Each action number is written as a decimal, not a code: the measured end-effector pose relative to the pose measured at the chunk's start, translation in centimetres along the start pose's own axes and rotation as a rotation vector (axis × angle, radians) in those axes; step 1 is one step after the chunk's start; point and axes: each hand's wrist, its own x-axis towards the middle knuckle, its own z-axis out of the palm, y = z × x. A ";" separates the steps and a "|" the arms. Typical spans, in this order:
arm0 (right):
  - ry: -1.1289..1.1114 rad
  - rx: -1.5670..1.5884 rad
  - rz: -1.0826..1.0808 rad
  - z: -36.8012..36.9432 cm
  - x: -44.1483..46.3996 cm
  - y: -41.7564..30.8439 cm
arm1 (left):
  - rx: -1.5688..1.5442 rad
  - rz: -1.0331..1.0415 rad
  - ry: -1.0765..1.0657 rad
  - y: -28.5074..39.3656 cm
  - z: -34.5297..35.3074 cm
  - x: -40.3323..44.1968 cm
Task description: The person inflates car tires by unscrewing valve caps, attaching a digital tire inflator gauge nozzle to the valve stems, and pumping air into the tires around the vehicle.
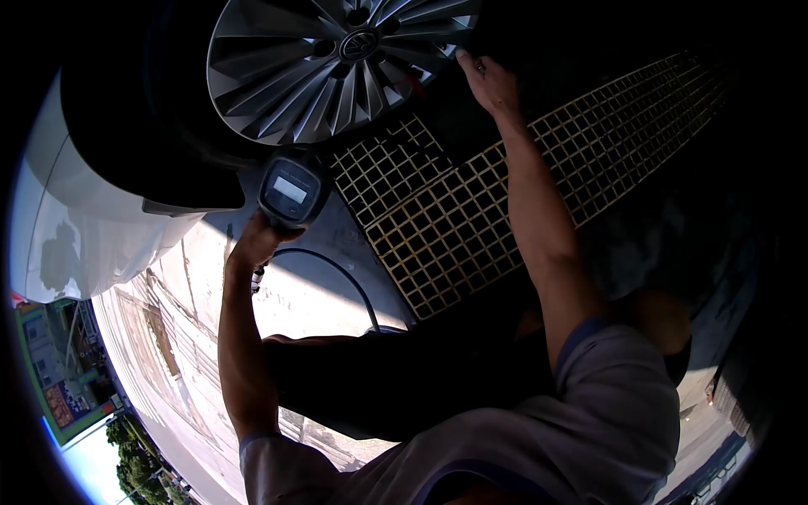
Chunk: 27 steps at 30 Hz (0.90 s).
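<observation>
My left hand [256,239] is wrapped around the handle of a digital tire inflator [294,187], a dark gauge with a lit rectangular display facing me. From its lower end a dark hose [341,273] curves toward my lap. Above the gauge is a car wheel [358,44] with silver spokes and a round badge at its centre. At the wheel's right edge, against the dark tire, is my right hand [491,82], its fingers closed. Shadow hides whatever they may hold. A small red item [416,84] shows near the rim, too dim to name.
A yellowish floor grating [471,219] runs under my right arm and beside the wheel. The light car body [109,206] curves along the left. Sunlit pavement [181,337] lies below it. My legs are bent close beneath my arms.
</observation>
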 end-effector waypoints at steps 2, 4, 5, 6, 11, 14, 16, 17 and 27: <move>-0.072 -0.055 -0.009 0.2 -0.1 -0.7 | 0.030 0.032 -0.003 1.5 0.7 -0.3; -0.060 -0.109 -0.010 0.8 -0.3 -1.4 | 0.031 0.062 -0.010 1.9 1.0 0.1; -0.055 -0.137 -0.011 1.1 -0.3 -1.7 | 0.030 0.077 -0.014 2.1 1.2 0.3; -0.050 -0.163 -0.035 1.4 -0.4 -1.9 | 0.038 0.093 0.023 2.3 1.5 0.3; -0.021 -0.152 -0.145 3.8 0.6 -1.8 | 0.137 0.131 0.053 2.6 2.1 1.5; 0.005 0.011 -0.156 4.2 1.2 -1.5 | 0.071 0.151 0.034 3.2 2.1 1.7; 0.044 -0.005 -0.193 4.2 1.3 -1.5 | 0.062 0.171 0.062 3.7 2.1 1.7; 0.062 -0.015 -0.211 4.2 1.4 -1.4 | 0.056 0.180 0.074 3.8 2.1 1.7; 0.053 -0.023 -0.176 4.8 1.5 -1.5 | 0.086 0.126 0.109 3.1 2.2 2.5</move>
